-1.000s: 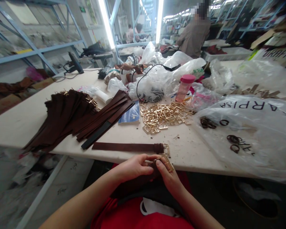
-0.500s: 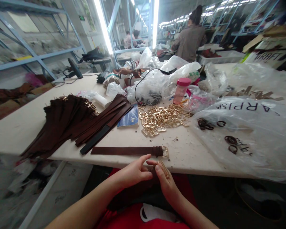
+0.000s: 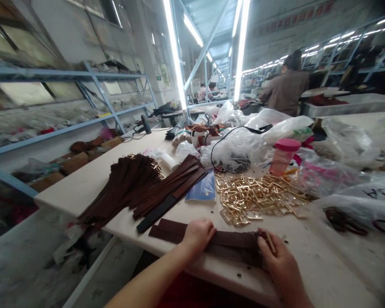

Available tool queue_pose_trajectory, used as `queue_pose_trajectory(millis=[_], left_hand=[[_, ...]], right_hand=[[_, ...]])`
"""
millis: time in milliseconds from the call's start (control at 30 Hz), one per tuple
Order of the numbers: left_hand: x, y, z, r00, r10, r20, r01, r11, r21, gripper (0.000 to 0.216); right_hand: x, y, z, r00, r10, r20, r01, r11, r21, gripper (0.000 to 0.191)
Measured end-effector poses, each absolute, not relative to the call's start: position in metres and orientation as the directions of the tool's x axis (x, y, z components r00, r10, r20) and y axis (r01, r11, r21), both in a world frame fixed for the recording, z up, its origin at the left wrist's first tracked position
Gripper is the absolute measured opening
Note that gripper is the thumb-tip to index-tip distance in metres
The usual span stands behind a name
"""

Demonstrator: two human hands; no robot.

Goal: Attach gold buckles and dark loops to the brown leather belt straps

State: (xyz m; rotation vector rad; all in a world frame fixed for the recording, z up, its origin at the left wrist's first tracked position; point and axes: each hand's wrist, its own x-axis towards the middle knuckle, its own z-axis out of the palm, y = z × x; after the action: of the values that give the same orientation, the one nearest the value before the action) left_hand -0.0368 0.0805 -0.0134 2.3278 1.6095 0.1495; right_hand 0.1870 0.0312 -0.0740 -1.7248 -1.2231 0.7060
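Observation:
Two dark brown belt straps [image 3: 231, 241] lie side by side near the table's front edge. My left hand [image 3: 197, 234] rests on the middle of them, fingers curled down over the leather. My right hand [image 3: 276, 256] grips their right end, where a gold buckle [image 3: 269, 240] shows between thumb and fingers. Just beyond the straps lies a heap of loose gold buckles [image 3: 253, 199]. A fan of several brown straps [image 3: 141, 188] spreads over the left of the white table [image 3: 86, 188].
A pink-lidded bottle [image 3: 284, 156] stands behind the buckles, with crumpled clear plastic bags [image 3: 244, 141] and a black cable. Dark leather loops [image 3: 346, 220] lie on plastic at right. A blue booklet [image 3: 202, 190] lies beside the straps. Blue shelving runs along the left; a person stands far back.
Both hands have come up from my lap onto the table with the belt and buckle, laying it beside the strap that lay there. The camera has tilted up and left.

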Motion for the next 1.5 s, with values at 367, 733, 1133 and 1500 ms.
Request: queue_pose_trajectory(millis=[367, 733, 1133, 1500], left_hand=[[-0.112, 0.193, 0.01, 0.062, 0.998, 0.02, 0.992, -0.064, 0.112, 0.03], [-0.116, 0.188, 0.044, 0.056, 0.997, -0.044, 0.98, -0.046, 0.191, 0.03], [-0.051, 0.05, 0.059, 0.612, 0.455, -0.646, 0.448, 0.474, 0.758, 0.022], [0.025, 0.042, 0.016, 0.673, 0.461, -0.579, 0.188, 0.651, 0.736, 0.04]], right_hand=[[0.191, 0.042, -0.095, 0.348, 0.914, 0.208, 0.569, -0.03, -0.822, 0.051], [0.188, 0.039, -0.088, 0.378, 0.914, 0.148, 0.48, -0.056, -0.875, 0.044], [0.197, 0.03, -0.035, 0.303, 0.951, 0.057, 0.164, 0.007, -0.986, 0.047], [0.254, 0.036, -0.045, 0.288, 0.939, 0.189, 0.521, 0.012, -0.853, 0.039]])
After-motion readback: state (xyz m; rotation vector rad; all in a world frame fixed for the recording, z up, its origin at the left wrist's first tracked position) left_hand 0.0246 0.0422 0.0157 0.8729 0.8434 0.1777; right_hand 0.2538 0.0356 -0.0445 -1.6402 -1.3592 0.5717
